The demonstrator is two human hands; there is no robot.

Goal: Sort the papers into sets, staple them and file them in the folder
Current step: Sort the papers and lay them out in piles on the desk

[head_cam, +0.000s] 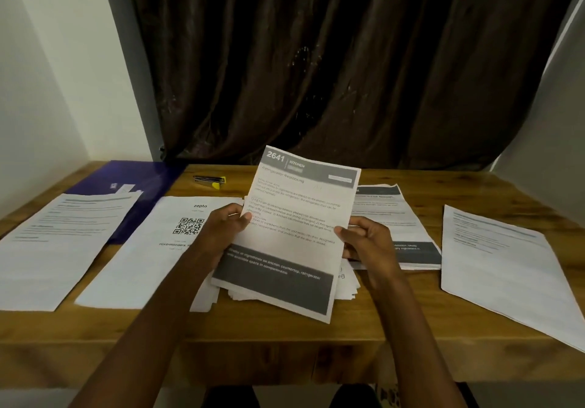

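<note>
At centre: kitchen sheet (297,217) raised over the loose pile (343,284), tilted up.
Left hand (226,227): grip pinching the sheet's left edge.
Right hand (367,236): grip pinching the right edge.
Handling: likely light, floppy, easily creased; best held by both side edges.
At 2 o'clock: matching stack (395,217) on the surface (316,338).
At 11 o'clock: stapler (210,180), folder (139,183).
</note>
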